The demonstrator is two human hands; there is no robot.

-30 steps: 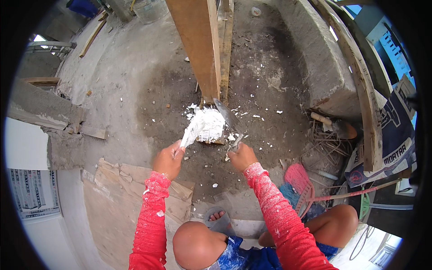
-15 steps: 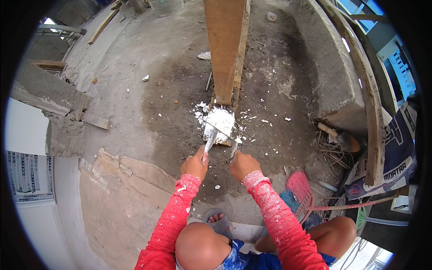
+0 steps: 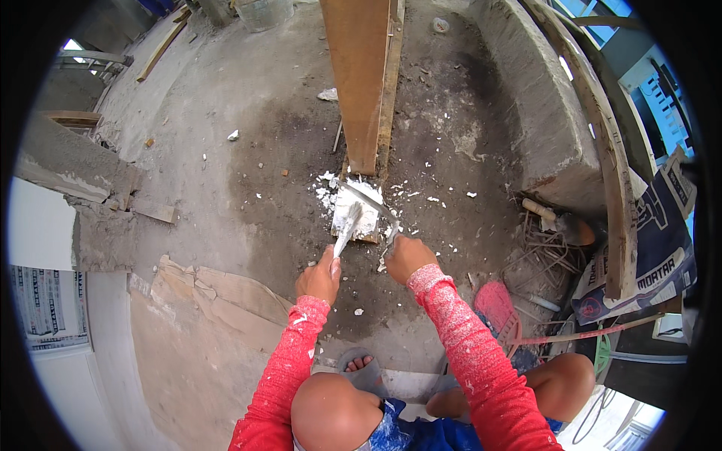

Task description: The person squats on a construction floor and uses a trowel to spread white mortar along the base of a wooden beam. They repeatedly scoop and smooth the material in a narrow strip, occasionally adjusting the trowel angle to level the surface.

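Observation:
My left hand (image 3: 320, 279) is closed on a white-coated scraper (image 3: 344, 234), its tip over a pile of white compound (image 3: 363, 224) on a short board, with crumbs scattered round it. My right hand (image 3: 406, 257) is closed on the handle of a metal trowel (image 3: 372, 201), whose blade lies slanted over the pile, across the end of the scraper. Behind the pile, a long wooden plank (image 3: 356, 83) runs away from me, a narrower board beside it.
A concrete ledge (image 3: 541, 98) and long timber (image 3: 617, 203) line the right, with wire scraps (image 3: 549, 252), a pink broom head (image 3: 492, 301) and a printed sack (image 3: 654, 233). Cardboard (image 3: 188, 301) lies lower left, a concrete step (image 3: 68, 158) left, a bucket (image 3: 259, 15) far back.
My left hand has moved right, bringing the scraper from the pile's left side onto it. The trowel's blade has swung leftward across the pile to meet it. The view has also shifted slightly.

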